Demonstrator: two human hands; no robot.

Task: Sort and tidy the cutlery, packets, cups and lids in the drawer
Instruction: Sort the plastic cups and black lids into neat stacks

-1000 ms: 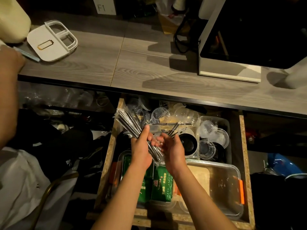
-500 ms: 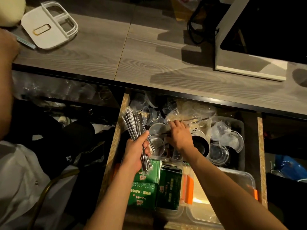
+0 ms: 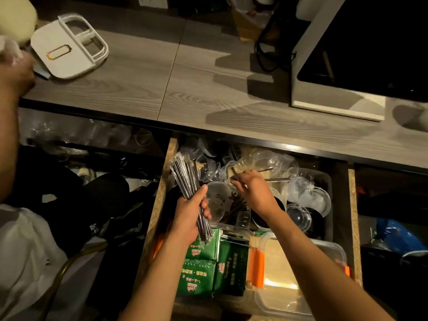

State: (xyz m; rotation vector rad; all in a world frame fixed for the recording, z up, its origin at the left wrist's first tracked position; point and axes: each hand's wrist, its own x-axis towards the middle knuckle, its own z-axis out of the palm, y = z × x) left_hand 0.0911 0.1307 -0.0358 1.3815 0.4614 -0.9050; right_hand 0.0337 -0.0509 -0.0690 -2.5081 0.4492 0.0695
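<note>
Left hand (image 3: 188, 218) still in firm grip around wrapped cutlery bundle (image 3: 188, 181) at drawer (image 3: 159, 200) left edge; right hand (image 3: 252, 188), moved further back, now pinching one wrapped piece (image 3: 275, 179) among clear cups (image 3: 308, 195).

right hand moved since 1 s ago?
Yes. The right hand has gone from beside the left hand, above the green packets, toward the drawer's back, among the clear plastic cups, pinching a thin wrapped utensil.
</note>
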